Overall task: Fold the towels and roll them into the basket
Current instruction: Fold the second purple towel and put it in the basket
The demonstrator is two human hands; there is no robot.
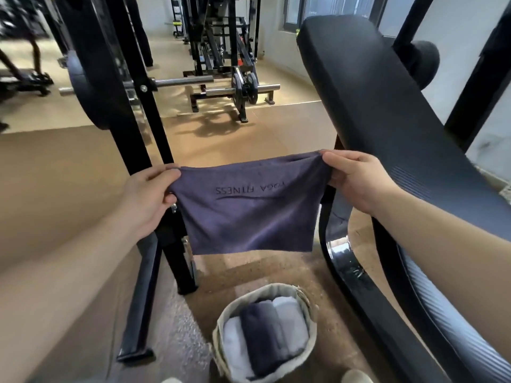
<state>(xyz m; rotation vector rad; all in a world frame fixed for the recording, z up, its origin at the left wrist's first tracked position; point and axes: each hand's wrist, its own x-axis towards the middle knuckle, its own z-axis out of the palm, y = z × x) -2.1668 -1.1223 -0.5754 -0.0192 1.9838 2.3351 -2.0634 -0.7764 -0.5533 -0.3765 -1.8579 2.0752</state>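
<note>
The left hand (146, 199) and right hand (356, 179) are each pinching a top corner of the purple towel (249, 208), grip clamped, stretching it flat for folding above the basket (309, 308).

Bright daylight from the windows (298, 9) at upper right casts shadows of the rack (221, 59) on the glossy floor (276, 128), while wide-angle distortion bends the edges and the left corner is motion-blurred.

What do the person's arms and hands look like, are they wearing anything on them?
Both arms are bare as far as the frame shows: no sleeves in view. The left hand and right hand wear no gloves, and no rings, watch or bracelets show.
</note>
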